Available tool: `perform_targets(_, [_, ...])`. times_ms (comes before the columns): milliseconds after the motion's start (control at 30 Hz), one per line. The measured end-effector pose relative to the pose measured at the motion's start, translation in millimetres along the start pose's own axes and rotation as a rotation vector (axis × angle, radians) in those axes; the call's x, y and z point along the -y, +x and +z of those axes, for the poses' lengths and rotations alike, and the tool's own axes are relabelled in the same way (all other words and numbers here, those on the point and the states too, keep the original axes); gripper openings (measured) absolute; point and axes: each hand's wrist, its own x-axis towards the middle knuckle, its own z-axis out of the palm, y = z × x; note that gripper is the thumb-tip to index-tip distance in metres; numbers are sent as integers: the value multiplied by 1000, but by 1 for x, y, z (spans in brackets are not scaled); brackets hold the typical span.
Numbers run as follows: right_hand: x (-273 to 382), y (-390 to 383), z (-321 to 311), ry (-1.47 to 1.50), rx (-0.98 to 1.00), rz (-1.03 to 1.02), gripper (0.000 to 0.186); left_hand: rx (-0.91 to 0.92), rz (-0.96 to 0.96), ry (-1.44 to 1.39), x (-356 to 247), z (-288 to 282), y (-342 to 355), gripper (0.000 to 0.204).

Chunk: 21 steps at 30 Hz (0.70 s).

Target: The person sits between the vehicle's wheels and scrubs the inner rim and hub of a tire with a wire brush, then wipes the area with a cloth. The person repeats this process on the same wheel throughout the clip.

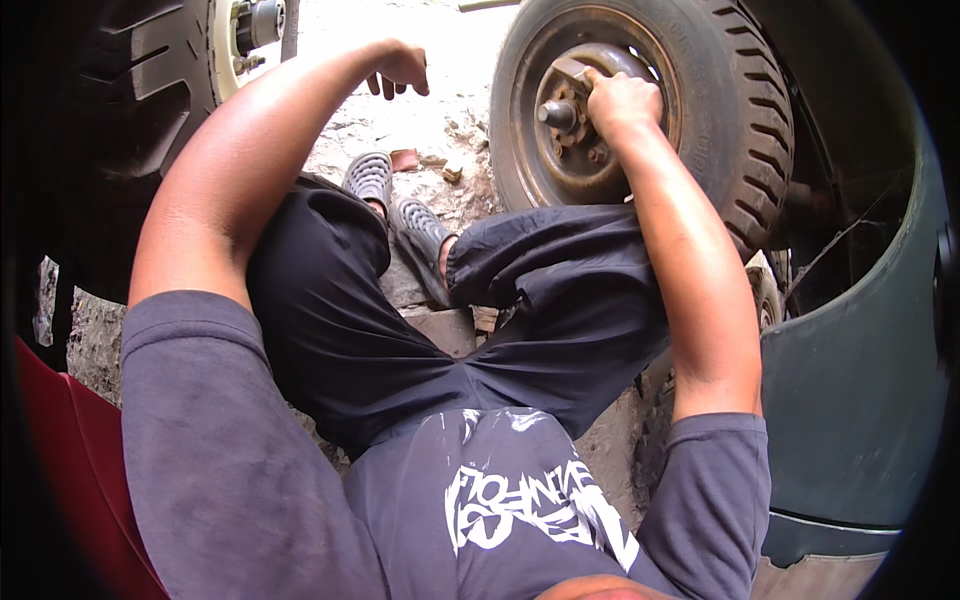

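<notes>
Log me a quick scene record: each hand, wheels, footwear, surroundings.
Right hand: at a brown metal piece by the rusty hub of the right wheel; grip unclear
Left hand: raised over the ground, fingers bent, no object visible
Left wheel: upper left, partly out of view
Footwear: grey clogs
Surroundings: dark green panel at right, red surface lower left

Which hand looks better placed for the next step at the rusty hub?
Probably the right hand: it reaches in at the rusty hub, while the left hand hangs apart from it, over pale ground.
</notes>
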Motion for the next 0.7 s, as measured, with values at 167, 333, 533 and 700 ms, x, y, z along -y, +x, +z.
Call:
perform_targets(167, [-13,-2,0,49,17,49,50,45,21,11,-3,3,-3,58])
perform_targets(333, [-6,28,-9,30,-15,-29,43,9,26,2,-22,5,-9,51])
perform_targets(533, [15,46,-1,20,6,-18,34,-42,35,-9,-25,2,-9,52])
perform_targets(700, [17,15,-6,43,21,-61,40,-23,6,23,-16,4,-3,51])
